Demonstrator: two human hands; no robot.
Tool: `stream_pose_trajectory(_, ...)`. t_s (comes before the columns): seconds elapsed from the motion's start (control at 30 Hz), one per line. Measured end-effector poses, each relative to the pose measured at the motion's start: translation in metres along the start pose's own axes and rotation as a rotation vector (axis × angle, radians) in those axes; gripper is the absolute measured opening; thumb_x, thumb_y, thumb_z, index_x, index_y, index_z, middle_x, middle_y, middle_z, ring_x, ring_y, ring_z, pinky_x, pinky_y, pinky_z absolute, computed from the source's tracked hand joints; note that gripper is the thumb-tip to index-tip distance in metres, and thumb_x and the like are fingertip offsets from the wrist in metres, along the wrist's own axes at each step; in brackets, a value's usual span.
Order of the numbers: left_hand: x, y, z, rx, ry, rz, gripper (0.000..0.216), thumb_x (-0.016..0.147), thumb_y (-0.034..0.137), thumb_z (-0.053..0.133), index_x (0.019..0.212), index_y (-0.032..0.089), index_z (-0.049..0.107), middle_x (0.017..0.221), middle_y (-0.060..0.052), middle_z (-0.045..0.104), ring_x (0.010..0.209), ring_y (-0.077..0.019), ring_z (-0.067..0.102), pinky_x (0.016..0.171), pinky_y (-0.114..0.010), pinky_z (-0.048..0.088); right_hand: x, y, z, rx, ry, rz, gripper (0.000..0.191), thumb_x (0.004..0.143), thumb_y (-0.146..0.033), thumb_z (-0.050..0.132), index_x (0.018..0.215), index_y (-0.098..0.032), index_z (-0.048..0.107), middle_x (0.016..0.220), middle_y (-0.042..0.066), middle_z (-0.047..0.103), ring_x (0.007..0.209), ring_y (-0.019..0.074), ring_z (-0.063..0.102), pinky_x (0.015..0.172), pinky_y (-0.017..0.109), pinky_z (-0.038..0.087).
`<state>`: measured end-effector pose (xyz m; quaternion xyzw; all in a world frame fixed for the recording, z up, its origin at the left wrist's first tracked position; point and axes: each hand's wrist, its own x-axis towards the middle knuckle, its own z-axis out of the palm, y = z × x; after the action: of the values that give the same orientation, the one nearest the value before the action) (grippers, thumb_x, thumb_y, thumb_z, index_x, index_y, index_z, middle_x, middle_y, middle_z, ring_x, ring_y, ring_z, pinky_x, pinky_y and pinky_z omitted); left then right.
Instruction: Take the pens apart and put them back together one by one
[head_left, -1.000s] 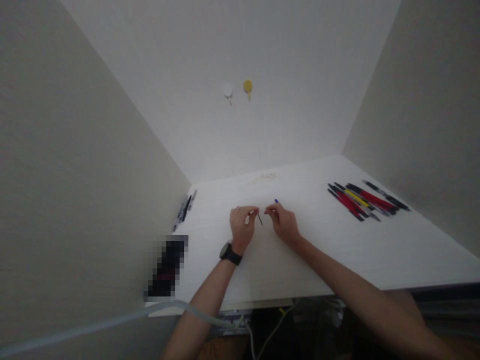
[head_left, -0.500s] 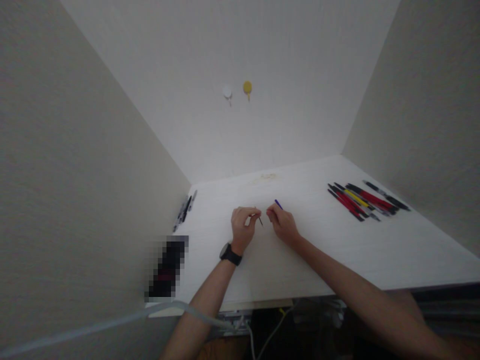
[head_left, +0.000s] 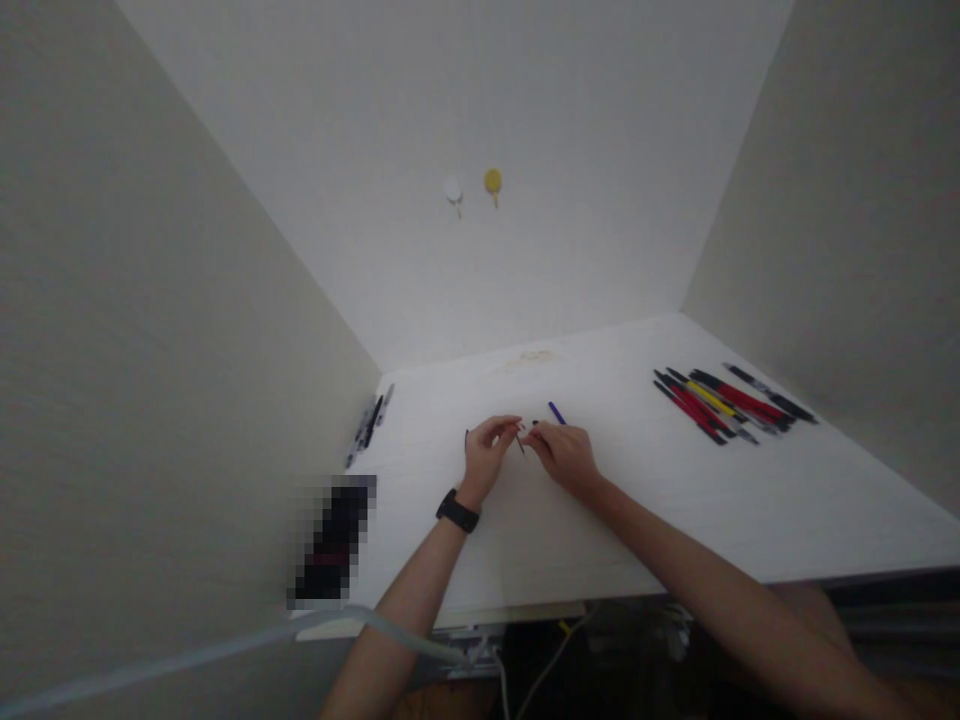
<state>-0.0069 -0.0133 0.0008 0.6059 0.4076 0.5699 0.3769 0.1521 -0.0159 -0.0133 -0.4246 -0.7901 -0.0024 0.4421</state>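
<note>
Left-hand grip [head_left: 486, 460] pinches a thin dark rod [head_left: 520, 444] over the desk [head_left: 787, 500], between its front and back edges; a nudge from the right-hand grip [head_left: 568, 458], whose hold I cannot tell, could dislodge it.

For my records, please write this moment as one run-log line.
left hand: pinching thin dark rod; right hand: fingertips beside rod, contact unclear; blue pen-like item: partly hidden by right hand
</note>
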Motion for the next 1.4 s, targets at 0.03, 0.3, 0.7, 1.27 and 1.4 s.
stream_pose_trajectory(0.03, 0.0, 0.001, 0.0, -0.022, 0.0, -0.015, 0.021, 0.078, 0.036, 0.069, 0.089, 0.017, 0.071, 0.084, -0.006, 0.071, 0.078, -0.0164, 0.066, 0.075, -0.031, 0.052, 0.0, 0.0, 0.0, -0.001, 0.007, -0.008, 0.034, 0.096, -0.044, 0.048, 0.078, -0.019, 0.063, 0.065, 0.001, 0.068, 0.058, 0.0123, 0.06, 0.059, 0.024, 0.033)
stream_pose_trajectory(0.3, 0.0, 0.003, 0.001, -0.133, -0.02, -0.071, 0.025, 0.075, 0.034, 0.073, 0.09, 0.017, 0.062, 0.081, -0.004, 0.069, 0.077, -0.0147, 0.066, 0.072, -0.028, 0.053, 0.002, -0.002, -0.001, 0.0, 0.027, -0.016, 0.033, 0.095, -0.041, 0.05, 0.076, -0.02, 0.068, 0.07, 0.002, 0.071, 0.061, 0.0119, 0.061, 0.061, 0.024, 0.035)
stream_pose_trajectory(0.7, 0.003, 0.003, -0.001, -0.096, 0.176, -0.047, 0.027, 0.074, 0.036, 0.073, 0.088, 0.018, 0.059, 0.08, -0.003, 0.067, 0.079, -0.0145, 0.065, 0.075, -0.028, 0.05, 0.013, 0.008, -0.009, -0.268, 0.06, 0.176, 0.029, 0.098, -0.031, 0.038, 0.085, -0.018, 0.06, 0.076, 0.009, 0.065, 0.069, 0.0181, 0.054, 0.065, 0.031, 0.031)
stream_pose_trajectory(1.27, 0.003, 0.002, -0.004, -0.037, 0.379, 0.029, 0.027, 0.076, 0.037, 0.071, 0.089, 0.017, 0.058, 0.077, -0.002, 0.065, 0.073, -0.012, 0.062, 0.069, -0.024, 0.047, 0.013, 0.042, 0.005, 0.093, -0.032, 0.433, 0.02, 0.087, -0.021, 0.048, 0.083, -0.016, 0.067, 0.084, 0.012, 0.069, 0.078, 0.0218, 0.058, 0.072, 0.037, 0.04)
stream_pose_trajectory(1.4, 0.003, 0.002, -0.003, -0.024, 0.376, 0.034, 0.027, 0.077, 0.037, 0.071, 0.088, 0.017, 0.057, 0.076, -0.002, 0.065, 0.072, -0.0122, 0.062, 0.068, -0.024, 0.047, 0.02, 0.044, 0.007, 0.738, 0.005, 0.528, 0.033, 0.084, -0.043, 0.053, 0.091, -0.015, 0.069, 0.076, 0.006, 0.07, 0.058, 0.0139, 0.054, 0.054, 0.027, 0.04)
